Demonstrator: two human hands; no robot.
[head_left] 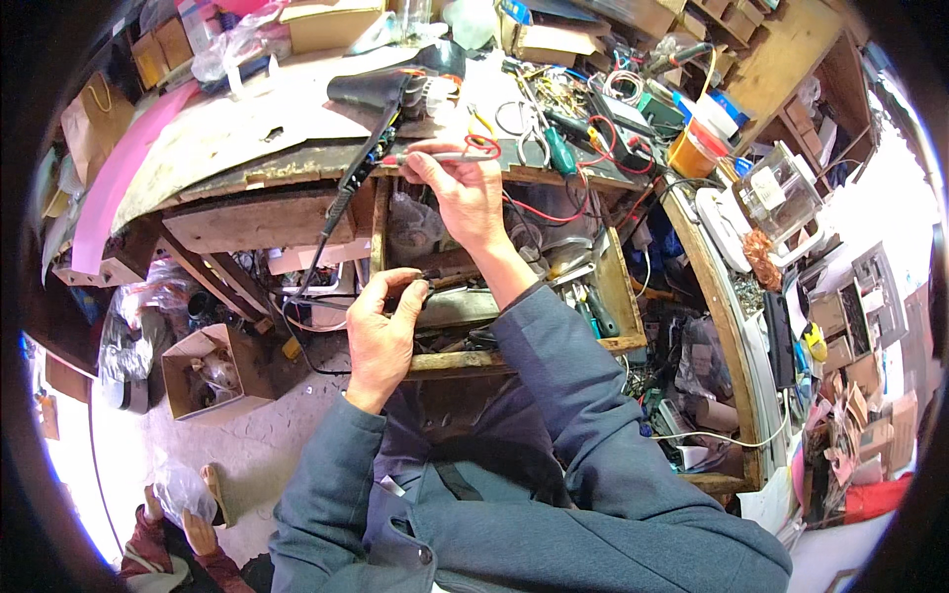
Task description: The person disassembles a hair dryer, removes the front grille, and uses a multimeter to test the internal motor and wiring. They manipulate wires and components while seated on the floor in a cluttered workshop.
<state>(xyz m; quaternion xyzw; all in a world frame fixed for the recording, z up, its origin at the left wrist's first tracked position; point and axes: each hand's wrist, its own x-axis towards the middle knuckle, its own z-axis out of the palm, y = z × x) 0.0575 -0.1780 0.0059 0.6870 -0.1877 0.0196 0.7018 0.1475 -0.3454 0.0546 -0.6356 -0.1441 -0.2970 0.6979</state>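
Note:
A black hair dryer point(361, 92) lies on the bench with its handle point(368, 158) opened, showing small parts and wires inside. My right hand point(463, 193) is closed around a red test probe point(393, 159), its tip at the opened handle. From the probe a red lead point(542, 212) loops away to the right. Lower down, over the open drawer, my left hand point(384, 324) pinches the dark end of a black cord; the fingers partly hide it. The dryer's black cord point(314, 265) hangs over the bench edge and curves below toward my left hand.
An open wooden drawer point(450, 362) of tools juts out before me. Green-handled pliers point(560, 150), loose wires and an orange jar point(696, 148) crowd the bench's right. A cardboard box point(215, 371) stands on the floor; another person's hands point(201, 534) hold a plastic bag at lower left.

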